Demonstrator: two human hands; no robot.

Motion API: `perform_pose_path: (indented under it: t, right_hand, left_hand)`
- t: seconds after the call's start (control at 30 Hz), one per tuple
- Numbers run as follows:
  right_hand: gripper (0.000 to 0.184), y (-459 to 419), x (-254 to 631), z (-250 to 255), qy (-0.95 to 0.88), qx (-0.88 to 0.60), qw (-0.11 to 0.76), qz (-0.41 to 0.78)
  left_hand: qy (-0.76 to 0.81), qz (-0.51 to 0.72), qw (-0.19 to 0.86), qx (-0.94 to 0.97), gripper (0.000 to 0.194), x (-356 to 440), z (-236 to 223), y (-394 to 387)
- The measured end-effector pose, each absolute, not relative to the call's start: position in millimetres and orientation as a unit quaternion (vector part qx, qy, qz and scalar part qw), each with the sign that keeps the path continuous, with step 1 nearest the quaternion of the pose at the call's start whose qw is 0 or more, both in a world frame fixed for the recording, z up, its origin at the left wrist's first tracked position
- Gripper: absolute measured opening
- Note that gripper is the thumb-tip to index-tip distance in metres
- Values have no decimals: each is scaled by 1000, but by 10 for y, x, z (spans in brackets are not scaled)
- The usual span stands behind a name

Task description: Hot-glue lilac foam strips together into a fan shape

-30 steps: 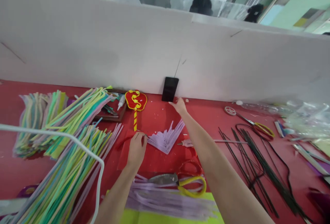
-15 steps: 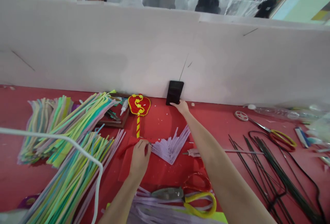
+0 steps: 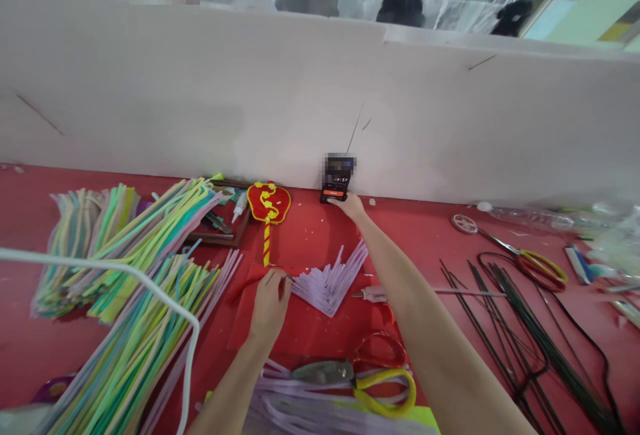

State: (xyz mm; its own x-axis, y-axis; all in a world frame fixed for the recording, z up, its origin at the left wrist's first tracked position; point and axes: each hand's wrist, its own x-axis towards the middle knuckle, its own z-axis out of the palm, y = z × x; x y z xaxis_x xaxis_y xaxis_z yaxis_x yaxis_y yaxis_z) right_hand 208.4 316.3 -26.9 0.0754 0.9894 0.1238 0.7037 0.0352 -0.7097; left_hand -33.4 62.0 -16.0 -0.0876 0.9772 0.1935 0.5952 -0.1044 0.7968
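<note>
We have the phone [image 3: 339, 176] just beyond our right hand [image 3: 351, 207], a little to its left, and that short, touching relation matters most here. The phone stands on the table [image 3: 310, 231], leaning back against the white panel [image 3: 200, 101]. Its long axis runs up the panel, the top tipped slightly to our right, and its lit screen faces us. Our right hand meets it at the lower edge, thumb side toward the screen; we cannot tell whether the fingers pinch it or only touch. Our left hand [image 3: 270, 301] is well apart from the phone, nearer to us and off to the left, so the right is clearly the nearer one.

Our left hand has its thumb and fingers drawn together at the left end of the lilac strip piece [image 3: 327, 291]; we cannot make out what, if anything, is caught between the tips. That piece lies on the red sheet [image 3: 300, 331] between our arms, a V with its point toward us and its longer side slanting away to the right. The glue tube [image 3: 373, 295] lies to its right, partly behind our right forearm.
</note>
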Motion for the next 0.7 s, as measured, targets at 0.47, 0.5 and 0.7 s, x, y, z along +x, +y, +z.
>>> perform_pose_path:
  t: [0.47,0.5,0.7]
  right_hand:
    - [49,3329,2246,446,-633,-574,469,224]
    - [49,3354,2240,474,-633,-576,464,227]
    - [53,3408,2202,546,-591,-620,461,231]
  left_hand:
    - [627,393,226,633,18,-328,-157,614]
    - [628,392,225,634,18,-328,-154,614]
    - [633,385,228,631,18,-328,-146,622]
